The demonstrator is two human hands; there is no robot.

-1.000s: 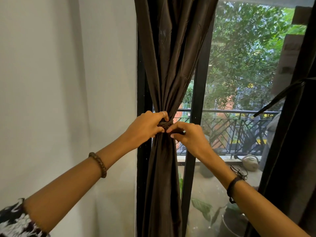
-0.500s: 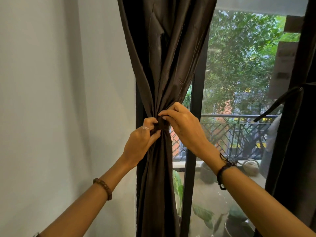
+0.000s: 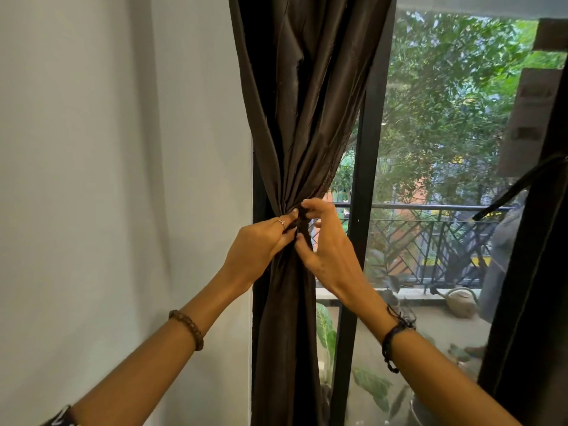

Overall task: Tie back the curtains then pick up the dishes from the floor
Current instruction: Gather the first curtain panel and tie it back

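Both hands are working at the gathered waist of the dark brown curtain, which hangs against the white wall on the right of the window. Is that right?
Not quite. In the head view the left hand and the right hand do pinch the gathered waist of the dark brown curtain, but the white wall is on the left of the window, not the right.

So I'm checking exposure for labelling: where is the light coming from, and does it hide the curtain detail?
Head view: daylight comes through the window behind, so the dark curtain is backlit, its folds faint. The left hand and right hand at the gathered waist stay readable; the wall is evenly lit.
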